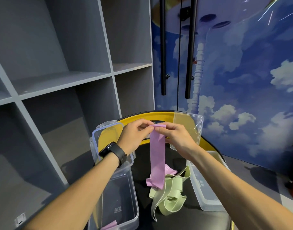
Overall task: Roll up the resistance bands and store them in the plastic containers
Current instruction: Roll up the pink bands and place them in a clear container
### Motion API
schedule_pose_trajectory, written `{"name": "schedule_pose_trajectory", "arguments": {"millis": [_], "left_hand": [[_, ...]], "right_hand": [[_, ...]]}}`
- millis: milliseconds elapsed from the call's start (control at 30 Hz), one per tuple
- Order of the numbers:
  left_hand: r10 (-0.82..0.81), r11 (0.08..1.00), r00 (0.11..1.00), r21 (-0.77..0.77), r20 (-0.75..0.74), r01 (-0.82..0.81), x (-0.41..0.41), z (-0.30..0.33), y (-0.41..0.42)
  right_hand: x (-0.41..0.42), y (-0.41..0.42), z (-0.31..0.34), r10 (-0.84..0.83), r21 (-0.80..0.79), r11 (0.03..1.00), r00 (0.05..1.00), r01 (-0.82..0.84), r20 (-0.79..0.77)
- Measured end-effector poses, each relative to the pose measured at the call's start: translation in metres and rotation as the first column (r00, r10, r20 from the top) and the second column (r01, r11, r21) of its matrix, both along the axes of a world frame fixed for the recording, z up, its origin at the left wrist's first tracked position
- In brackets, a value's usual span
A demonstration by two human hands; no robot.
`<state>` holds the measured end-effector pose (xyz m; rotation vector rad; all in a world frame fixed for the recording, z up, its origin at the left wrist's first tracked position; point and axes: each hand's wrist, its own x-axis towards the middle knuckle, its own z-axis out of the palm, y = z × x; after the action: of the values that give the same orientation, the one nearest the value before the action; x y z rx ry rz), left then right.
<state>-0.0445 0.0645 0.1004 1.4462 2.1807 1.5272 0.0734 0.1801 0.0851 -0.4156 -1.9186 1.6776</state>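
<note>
A long purple resistance band (157, 156) hangs straight down from both my hands. My left hand (135, 135) and my right hand (175, 138) pinch its top end between thumbs and fingers, close together. The band's lower end rests on the black seat beside a loose green band (169, 196). A clear plastic container (119, 193) stands at the left under my left forearm, with a purple piece (110, 226) in its near corner. Another clear container (207, 185) stands at the right.
Two clear lids lean against the yellow-rimmed black chair (142, 117): one at the left (107, 131), one at the right (189, 127). Grey shelving (59, 83) fills the left. A blue sky-patterned wall with two black bars (163, 47) stands behind.
</note>
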Motion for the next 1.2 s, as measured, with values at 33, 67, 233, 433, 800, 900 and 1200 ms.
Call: {"name": "schedule_pose_trajectory", "arguments": {"millis": [33,67,233,433,800,900,1200], "left_hand": [[0.007,1.0,1.0,-0.014,0.008,-0.007,0.001,0.001,-0.001],[0.016,1.0,1.0,-0.025,0.027,-0.015,0.001,0.002,-0.002],[0.057,0.997,0.994,-0.051,0.091,-0.053,0.005,0.009,-0.009],[0.04,0.998,0.989,-0.046,0.144,-0.034,0.009,0.012,-0.018],[-0.081,0.997,0.965,0.02,0.25,0.079,0.02,0.008,-0.022],[-0.072,0.996,0.968,0.064,0.238,0.059,0.021,0.006,-0.021],[-0.013,0.998,0.981,0.067,0.196,-0.001,0.021,-0.008,-0.021]], "right_hand": [[0.0,-0.001,0.001,-0.006,-0.001,1.0,1.0,0.006,0.005],[0.001,-0.002,0.002,-0.012,-0.003,1.0,1.0,0.012,0.003],[0.007,-0.006,0.009,-0.064,-0.039,0.997,0.997,0.063,-0.039],[0.012,-0.011,0.014,-0.068,-0.011,0.998,0.997,0.068,-0.024],[0.016,-0.011,0.014,-0.023,-0.019,1.0,0.999,0.022,-0.041],[0.018,-0.012,0.012,-0.026,-0.003,1.0,0.997,0.026,-0.07],[0.019,-0.012,0.001,0.043,-0.079,0.996,0.998,-0.046,-0.038]]}}
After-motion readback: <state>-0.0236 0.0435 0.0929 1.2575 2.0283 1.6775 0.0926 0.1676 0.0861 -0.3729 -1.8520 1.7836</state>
